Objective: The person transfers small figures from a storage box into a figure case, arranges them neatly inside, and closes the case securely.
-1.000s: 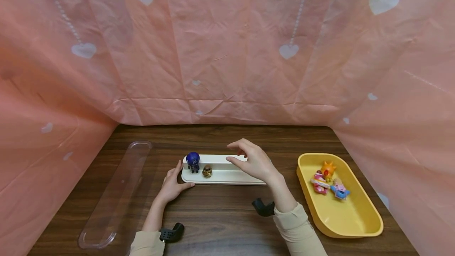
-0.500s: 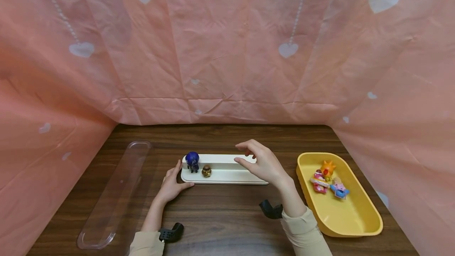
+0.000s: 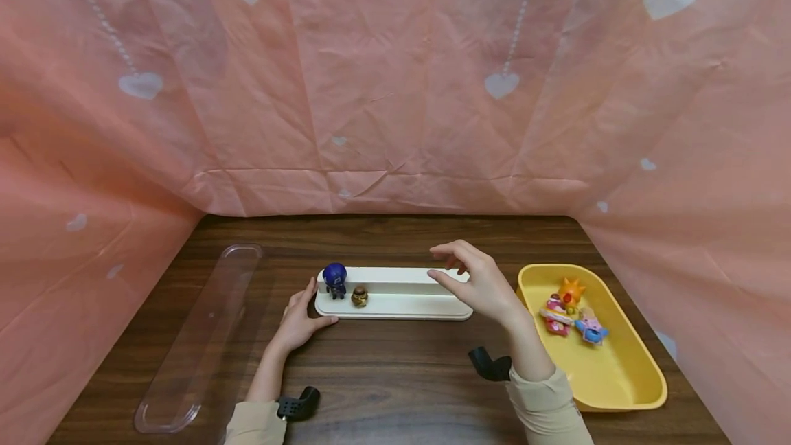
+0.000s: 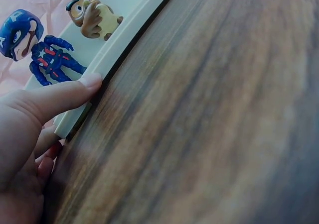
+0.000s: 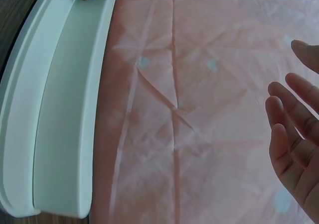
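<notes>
Pink cloth (image 3: 395, 122) backs your dark wooden table (image 3: 395, 376). Right, a yellow tray (image 3: 608, 383); centre, a white stand (image 3: 402, 306). Your right hand (image 3: 487, 285) hangs near its right end, fingers loosely parted, empty; your left hand (image 3: 299, 326) grips its left end. A tug there could topple the big-headed figure (image 3: 335, 279) beside the owl (image 3: 359, 297).

Wrinkled pink cloth (image 3: 383, 74) hangs behind the dark wood-grained counter (image 3: 395, 383) and along both its sides, a seam (image 3: 445, 177) running near the bottom. Pale hearts (image 3: 670, 0) dot it, some on beaded strings (image 3: 524, 11), and the pink turns orange toward the left.
</notes>
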A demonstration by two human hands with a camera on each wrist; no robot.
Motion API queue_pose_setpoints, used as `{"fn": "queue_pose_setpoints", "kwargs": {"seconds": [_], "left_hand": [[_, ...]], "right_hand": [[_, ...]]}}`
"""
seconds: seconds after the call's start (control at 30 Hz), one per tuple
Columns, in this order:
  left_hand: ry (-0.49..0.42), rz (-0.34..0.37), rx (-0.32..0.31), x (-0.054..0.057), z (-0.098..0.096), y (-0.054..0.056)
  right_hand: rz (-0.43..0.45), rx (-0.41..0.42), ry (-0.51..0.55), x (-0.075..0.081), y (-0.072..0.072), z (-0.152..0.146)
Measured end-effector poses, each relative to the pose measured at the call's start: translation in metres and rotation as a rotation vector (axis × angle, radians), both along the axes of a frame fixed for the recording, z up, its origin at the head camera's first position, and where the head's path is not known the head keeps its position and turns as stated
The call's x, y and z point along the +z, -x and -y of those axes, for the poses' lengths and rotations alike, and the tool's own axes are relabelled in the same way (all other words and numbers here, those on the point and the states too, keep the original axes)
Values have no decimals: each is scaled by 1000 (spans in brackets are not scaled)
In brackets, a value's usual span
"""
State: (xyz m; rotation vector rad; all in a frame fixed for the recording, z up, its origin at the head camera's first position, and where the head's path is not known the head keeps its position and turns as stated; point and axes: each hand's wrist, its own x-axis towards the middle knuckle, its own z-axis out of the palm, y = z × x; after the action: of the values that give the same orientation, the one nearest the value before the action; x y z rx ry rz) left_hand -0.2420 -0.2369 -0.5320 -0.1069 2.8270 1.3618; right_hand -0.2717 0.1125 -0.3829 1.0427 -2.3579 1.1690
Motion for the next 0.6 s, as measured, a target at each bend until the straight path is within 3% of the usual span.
{"fn": "queue_pose_setpoints", "kwargs": {"seconds": [0.23, 0.6], "left_hand": [[-3, 0, 2, 0, 1, -1], [0, 8, 1, 1, -1, -2]], "right_hand": [[-32, -32, 7, 3, -3, -14], [-4, -74, -4, 10, -10, -36]]}}
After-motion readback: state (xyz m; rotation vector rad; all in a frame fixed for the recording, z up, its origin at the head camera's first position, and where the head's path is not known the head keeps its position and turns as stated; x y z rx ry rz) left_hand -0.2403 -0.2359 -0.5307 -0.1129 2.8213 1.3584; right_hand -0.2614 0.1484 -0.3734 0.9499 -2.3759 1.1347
